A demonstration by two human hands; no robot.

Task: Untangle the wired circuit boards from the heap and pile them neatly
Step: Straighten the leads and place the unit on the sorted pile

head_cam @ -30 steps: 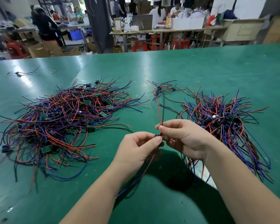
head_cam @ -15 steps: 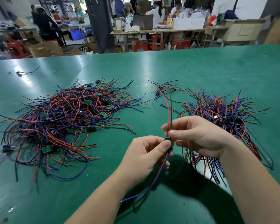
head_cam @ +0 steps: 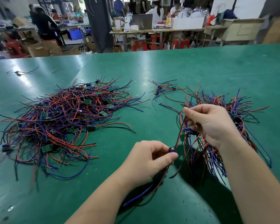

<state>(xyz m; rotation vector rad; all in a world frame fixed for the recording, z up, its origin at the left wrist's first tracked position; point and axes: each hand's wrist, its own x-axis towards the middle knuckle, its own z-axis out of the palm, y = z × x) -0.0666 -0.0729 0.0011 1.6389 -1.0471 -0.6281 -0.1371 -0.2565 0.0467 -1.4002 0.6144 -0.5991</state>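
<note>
A big tangled heap (head_cam: 63, 120) of small green circuit boards with red, blue and black wires lies on the left of the green table (head_cam: 200, 70). A second pile (head_cam: 236, 113) of the same wired boards lies on the right, partly hidden by my right arm. My left hand (head_cam: 150, 160) pinches one small wired board (head_cam: 173, 151) between thumb and fingers; its blue and black wires hang below the hand. My right hand (head_cam: 212, 123) is raised above the right pile and pinches that board's red and black wires near their upper ends.
A few loose wired boards (head_cam: 166, 89) lie behind the right pile. One stray wired piece (head_cam: 19, 72) lies at the far left of the table. Beyond the table's far edge are work benches, red stools, cardboard boxes and several people.
My hands have drawn apart: the right hand rose up and to the right with the wire ends, the left hand stayed low with the board, and the wires now stretch between them.
</note>
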